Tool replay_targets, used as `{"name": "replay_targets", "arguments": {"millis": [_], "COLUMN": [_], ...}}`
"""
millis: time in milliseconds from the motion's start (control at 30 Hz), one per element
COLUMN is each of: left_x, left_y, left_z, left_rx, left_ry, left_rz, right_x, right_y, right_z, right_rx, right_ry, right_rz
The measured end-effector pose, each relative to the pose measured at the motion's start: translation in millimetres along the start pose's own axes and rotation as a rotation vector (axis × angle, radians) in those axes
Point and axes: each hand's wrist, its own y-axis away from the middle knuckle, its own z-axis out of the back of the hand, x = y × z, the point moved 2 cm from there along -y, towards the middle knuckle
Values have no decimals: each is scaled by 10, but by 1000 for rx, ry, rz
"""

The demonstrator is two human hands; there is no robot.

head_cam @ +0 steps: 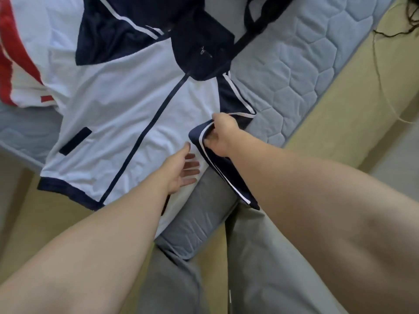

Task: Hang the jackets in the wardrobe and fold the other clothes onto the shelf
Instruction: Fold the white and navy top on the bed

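Navy striped sleeve (227, 176) in right hand (223, 137).

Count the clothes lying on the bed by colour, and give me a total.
White and navy jacket: 1
Red and white garment: 1
Black strappy item, kind unclear: 1
Total: 3

Head camera looking steeply down and forward, sitting close over mattress (306, 71) corner, taking in jacket (108, 91), left hand (179, 171), right hand (223, 134).
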Motion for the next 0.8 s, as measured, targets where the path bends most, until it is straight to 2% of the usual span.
{"name": "replay_targets", "arguments": {"millis": [133,233,400,467,533,600,700,800], "left_x": [308,424,317,283,287,317,278,227], "left_y": [11,-61,-417,-485,-488,-462,-345,-294], "left_z": [81,-40,-180,-93,117,444,1145,1800], "left_rx": [153,209,25,18,43,2,-235,-402], "left_ry": [-19,-89,-40,54,133,101,-333,-775], "left_rz": [-20,-53,-114,-103,-80,-97,-216,-316], "right_x": [-228,-371,-473,-459,-473,-535,-587,-696], "right_y": [1,-74,-142,-217,-304,-338,-431,-456], "right_z": [-227,-246,-305,-305,-331,-391,-521,-624], "right_rx": [139,123,79,24,-101,-214,-286,-275], "right_ry": [-130,-42,102,218,433,725,1492,1880], "right_rz": [73,72,144,185,213,233,432,518]}}
